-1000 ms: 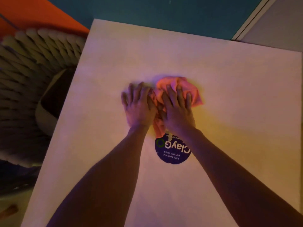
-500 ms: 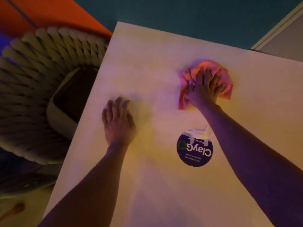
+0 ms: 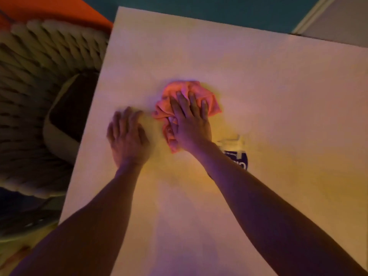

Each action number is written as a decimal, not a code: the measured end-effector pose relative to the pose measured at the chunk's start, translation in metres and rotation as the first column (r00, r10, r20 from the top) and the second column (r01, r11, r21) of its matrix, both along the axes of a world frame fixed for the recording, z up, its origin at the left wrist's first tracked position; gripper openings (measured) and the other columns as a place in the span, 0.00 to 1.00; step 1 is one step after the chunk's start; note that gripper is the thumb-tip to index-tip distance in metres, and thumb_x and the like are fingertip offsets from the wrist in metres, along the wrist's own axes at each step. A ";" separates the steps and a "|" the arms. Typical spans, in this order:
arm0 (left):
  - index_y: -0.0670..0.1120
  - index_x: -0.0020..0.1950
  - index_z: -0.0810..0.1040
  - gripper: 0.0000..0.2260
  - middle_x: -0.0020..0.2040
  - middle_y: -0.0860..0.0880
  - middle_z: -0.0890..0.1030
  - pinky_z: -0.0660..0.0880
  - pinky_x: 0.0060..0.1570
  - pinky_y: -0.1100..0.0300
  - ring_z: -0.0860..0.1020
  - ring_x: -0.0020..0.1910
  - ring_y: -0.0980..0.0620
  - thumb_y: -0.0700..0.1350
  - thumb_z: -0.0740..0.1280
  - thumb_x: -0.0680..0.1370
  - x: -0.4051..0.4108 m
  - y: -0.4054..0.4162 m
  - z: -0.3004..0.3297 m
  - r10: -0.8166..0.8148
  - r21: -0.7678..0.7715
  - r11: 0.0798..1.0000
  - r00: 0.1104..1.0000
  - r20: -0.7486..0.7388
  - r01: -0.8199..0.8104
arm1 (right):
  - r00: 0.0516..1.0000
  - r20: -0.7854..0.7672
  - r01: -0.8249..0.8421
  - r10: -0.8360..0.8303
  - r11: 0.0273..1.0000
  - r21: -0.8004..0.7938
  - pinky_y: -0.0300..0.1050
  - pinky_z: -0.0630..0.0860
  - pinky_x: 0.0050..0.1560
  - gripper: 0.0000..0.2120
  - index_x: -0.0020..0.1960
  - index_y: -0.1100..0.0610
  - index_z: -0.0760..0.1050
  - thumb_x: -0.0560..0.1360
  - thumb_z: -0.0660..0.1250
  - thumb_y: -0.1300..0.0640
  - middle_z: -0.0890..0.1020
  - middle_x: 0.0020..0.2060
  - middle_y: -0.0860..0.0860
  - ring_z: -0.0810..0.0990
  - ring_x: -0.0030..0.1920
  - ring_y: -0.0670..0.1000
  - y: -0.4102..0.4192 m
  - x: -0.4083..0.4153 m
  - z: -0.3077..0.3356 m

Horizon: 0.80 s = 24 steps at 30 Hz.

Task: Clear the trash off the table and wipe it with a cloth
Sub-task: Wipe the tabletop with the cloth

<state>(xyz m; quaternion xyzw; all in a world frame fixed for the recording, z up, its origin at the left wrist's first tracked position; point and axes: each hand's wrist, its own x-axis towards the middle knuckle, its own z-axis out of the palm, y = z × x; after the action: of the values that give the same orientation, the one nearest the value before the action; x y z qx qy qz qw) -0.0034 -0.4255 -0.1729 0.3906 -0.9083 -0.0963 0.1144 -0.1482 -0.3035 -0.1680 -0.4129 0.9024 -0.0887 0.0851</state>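
A crumpled pink cloth (image 3: 213,105) lies near the middle of the pale table (image 3: 278,92). My right hand (image 3: 191,120) presses flat on top of the cloth, fingers spread over it. Just to its left, my left hand (image 3: 128,138) rests palm down on the bare tabletop, holding nothing, a small gap away from the cloth. No trash shows on the table.
A round dark blue sticker (image 3: 240,160) with white lettering and tape strips sits on the table, partly hidden by my right forearm. A woven basket-like chair (image 3: 39,80) with a dark cushion stands off the table's left edge. Orange fabric (image 3: 49,8) lies at the far left.
My right hand has swept the cloth from the far right back toward the middle of the table. My left hand stays flat on the table, and the two hands are now close together.
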 end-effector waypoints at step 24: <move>0.46 0.75 0.68 0.22 0.78 0.44 0.67 0.56 0.76 0.41 0.62 0.78 0.38 0.49 0.51 0.83 -0.036 0.148 -0.002 0.091 0.117 0.989 0.995 0.046 -0.095 | 0.911 -0.054 0.411 -0.408 0.909 0.071 0.70 0.55 0.72 0.28 0.77 0.53 0.64 0.80 0.55 0.44 0.61 0.78 0.55 0.57 0.77 0.65 0.300 -0.007 0.003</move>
<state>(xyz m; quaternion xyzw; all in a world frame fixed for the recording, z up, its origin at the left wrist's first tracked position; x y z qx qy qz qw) -0.0395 -0.2772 -0.1746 0.4405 -0.8839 -0.1370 0.0769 -0.1555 -0.0034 -0.1649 -0.2124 0.9732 -0.0604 0.0641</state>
